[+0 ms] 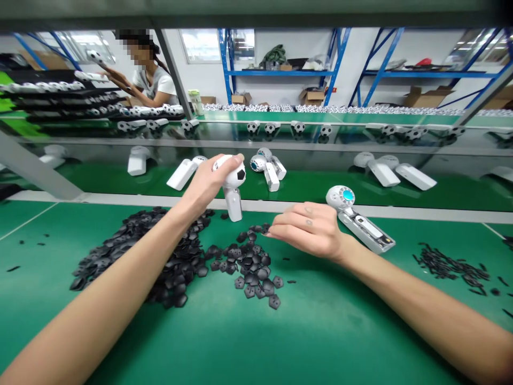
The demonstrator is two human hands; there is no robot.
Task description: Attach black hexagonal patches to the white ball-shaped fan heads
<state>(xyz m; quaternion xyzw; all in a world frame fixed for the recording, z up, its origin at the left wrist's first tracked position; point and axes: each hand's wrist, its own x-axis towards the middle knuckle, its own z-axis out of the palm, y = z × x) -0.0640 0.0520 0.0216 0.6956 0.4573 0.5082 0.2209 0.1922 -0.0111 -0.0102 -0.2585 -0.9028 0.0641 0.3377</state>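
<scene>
My left hand (214, 179) is closed around the ball-shaped head of a white handheld fan (233, 200), whose handle points down and whose head shows a black pentagon patch. Low over the green tabletop, my right hand (306, 230) has its fingertips pinched together on a small black pentagon piece (265, 228). Below the fan lies a loose scatter of black pentagon pieces (254, 267). A bigger heap of them (176, 267) is partly hidden behind my left forearm. Beyond my right hand rests another white fan (363, 219), its handle uncovered along one side.
Several white fans (182, 174) lie on a green conveyor belt (312, 184) past the table's pale edge. Thin black strips (451, 267) are piled at the right. A co-worker (154, 85) holds a fan at the back left, beside stacked trays. Slanted metal posts (36, 166) frame the bench.
</scene>
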